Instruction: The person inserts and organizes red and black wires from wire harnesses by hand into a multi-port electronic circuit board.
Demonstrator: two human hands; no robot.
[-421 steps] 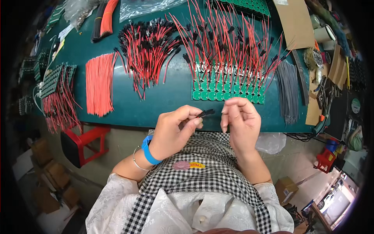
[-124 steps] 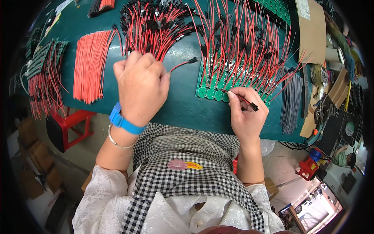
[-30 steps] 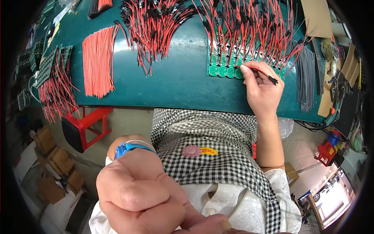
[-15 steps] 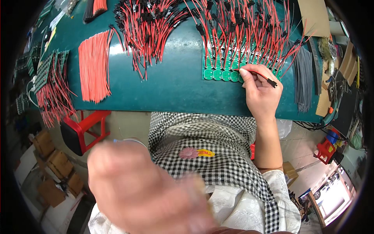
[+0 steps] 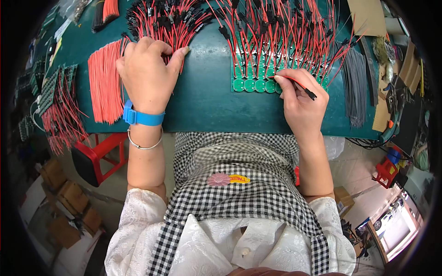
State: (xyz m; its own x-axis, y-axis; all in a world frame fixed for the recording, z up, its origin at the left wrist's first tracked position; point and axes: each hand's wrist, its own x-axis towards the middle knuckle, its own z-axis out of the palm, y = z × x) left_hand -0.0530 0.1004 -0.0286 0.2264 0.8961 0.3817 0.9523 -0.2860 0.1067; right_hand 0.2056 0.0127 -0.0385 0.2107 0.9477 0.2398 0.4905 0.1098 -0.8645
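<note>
While my left hand [image 5: 148,73] rests with fingers spread on the pile of red-black connector leads [image 5: 168,20], my right hand [image 5: 301,99] pinches one lead [image 5: 299,85] over the green circuit boards [image 5: 255,83].

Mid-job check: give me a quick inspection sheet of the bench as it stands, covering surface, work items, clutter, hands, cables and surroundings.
Surface: dark green bench mat, bare in the middle strip.
Job's things: row of green circuit boards with red and black leads fanning upward; pile of red-black connector leads.
Clutter: bundle of cut red wires; grey wire bundle; cardboard sheet.
Hands: left hand rests on the connector pile; right hand pinches a red lead with black connector at the boards.
Cables: wired boards heaped at the left edge.
Surroundings: red stool, cardboard boxes on the floor.
</note>
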